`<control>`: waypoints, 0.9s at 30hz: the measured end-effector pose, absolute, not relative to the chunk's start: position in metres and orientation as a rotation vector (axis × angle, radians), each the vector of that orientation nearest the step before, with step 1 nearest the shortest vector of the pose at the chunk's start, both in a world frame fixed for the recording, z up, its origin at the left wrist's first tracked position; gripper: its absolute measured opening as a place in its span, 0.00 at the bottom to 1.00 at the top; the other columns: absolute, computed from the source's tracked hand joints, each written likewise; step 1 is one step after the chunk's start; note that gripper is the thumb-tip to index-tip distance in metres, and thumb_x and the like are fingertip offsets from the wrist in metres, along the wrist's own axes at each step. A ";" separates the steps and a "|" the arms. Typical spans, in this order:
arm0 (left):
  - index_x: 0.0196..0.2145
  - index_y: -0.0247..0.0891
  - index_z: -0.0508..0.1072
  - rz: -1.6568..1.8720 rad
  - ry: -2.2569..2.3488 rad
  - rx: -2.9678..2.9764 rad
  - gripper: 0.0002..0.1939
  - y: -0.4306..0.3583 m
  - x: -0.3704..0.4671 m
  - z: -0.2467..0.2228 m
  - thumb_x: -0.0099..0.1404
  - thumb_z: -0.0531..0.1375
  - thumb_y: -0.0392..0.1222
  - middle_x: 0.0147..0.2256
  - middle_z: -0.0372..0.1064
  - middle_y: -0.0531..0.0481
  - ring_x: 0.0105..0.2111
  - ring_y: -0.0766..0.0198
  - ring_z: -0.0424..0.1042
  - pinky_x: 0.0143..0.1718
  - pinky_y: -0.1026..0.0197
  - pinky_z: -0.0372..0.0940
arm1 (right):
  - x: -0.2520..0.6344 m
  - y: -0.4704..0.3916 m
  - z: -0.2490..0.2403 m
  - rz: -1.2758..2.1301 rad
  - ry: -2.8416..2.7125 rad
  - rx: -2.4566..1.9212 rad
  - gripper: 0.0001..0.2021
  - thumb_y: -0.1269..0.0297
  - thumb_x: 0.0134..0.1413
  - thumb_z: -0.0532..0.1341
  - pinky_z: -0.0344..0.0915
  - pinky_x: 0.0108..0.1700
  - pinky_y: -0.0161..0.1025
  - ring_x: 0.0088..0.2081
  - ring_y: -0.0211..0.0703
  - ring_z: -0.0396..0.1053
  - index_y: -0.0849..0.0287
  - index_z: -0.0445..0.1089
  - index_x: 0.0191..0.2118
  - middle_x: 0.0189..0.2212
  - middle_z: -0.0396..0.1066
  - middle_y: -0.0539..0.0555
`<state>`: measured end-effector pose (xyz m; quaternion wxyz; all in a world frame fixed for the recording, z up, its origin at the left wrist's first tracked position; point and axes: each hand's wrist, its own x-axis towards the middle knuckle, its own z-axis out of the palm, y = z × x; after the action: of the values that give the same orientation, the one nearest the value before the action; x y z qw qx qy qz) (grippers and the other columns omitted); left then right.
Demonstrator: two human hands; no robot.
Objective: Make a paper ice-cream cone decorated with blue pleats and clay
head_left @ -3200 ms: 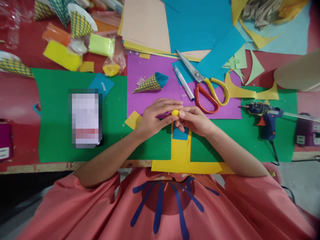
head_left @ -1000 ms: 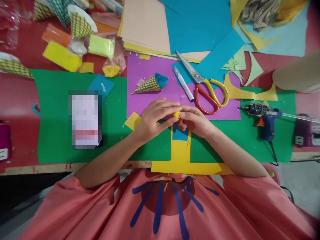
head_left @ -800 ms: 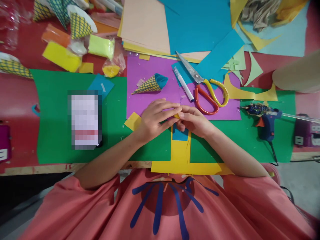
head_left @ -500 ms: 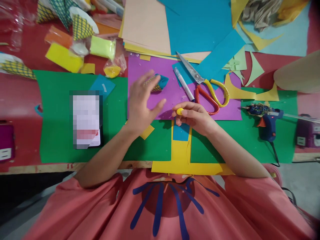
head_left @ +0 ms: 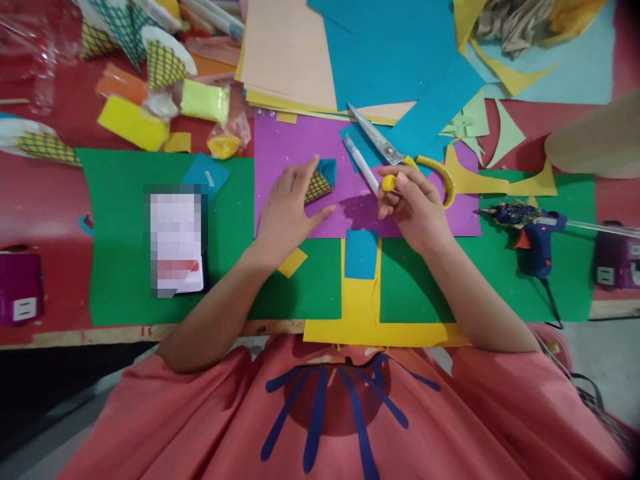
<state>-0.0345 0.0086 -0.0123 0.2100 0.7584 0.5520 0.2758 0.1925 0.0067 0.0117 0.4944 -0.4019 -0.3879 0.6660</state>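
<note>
My right hand [head_left: 417, 207] pinches a small yellow clay ball [head_left: 389, 183] between thumb and fingers, above the scissors and the marker. My left hand [head_left: 290, 207] is at a small paper cone [head_left: 323, 181], blue inside with a yellow-and-dark grid outside. Its thumb is spread away from the fingers, which lie along the cone's left side; whether they touch it I cannot tell. The cone rests on a purple sheet [head_left: 270, 140]. Partly behind my right hand are scissors [head_left: 387, 150] with a yellow handle and a white marker [head_left: 361, 160].
A hot glue gun [head_left: 537, 247] with a lit red light lies at right, its cord hanging off the edge. A phone [head_left: 177, 243] lies at left on the green sheet [head_left: 120, 267]. Clay packets [head_left: 205, 100] and more cones [head_left: 167, 60] are at the upper left.
My right hand has moved right and away from me with the clay ball, now covering the red scissor handle. My left hand has lowered beside the cone, whose blue opening shows more.
</note>
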 end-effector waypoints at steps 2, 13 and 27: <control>0.60 0.46 0.61 0.869 1.438 2.057 0.33 0.012 -0.037 -0.023 0.63 0.61 0.61 0.56 0.66 0.44 0.57 0.49 0.65 0.58 0.46 0.62 | 0.193 0.007 0.012 1.608 -0.944 -1.012 0.16 0.49 0.50 0.69 0.66 0.27 0.28 0.25 0.29 0.66 0.55 0.74 0.39 0.27 0.68 0.46; 0.47 0.41 0.66 0.881 0.876 0.962 0.28 -0.023 0.003 -0.004 0.55 0.68 0.57 0.40 0.73 0.49 0.39 0.59 0.78 0.33 0.61 0.72 | 0.195 0.009 0.014 1.623 -0.921 -0.999 0.13 0.55 0.52 0.68 0.66 0.28 0.29 0.27 0.30 0.68 0.56 0.70 0.36 0.28 0.69 0.47; 0.42 0.38 0.67 0.679 0.676 0.450 0.28 -0.050 0.020 0.003 0.50 0.73 0.52 0.36 0.74 0.51 0.29 0.67 0.76 0.26 0.67 0.70 | 0.186 -0.004 0.011 1.691 -0.977 -1.031 0.12 0.56 0.54 0.67 0.68 0.32 0.29 0.30 0.30 0.70 0.55 0.75 0.41 0.30 0.73 0.47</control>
<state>0.0200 -0.0504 0.0028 0.8632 0.2146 0.3225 0.3238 0.1859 -0.0045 0.0113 0.4498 -0.4168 -0.3951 0.6840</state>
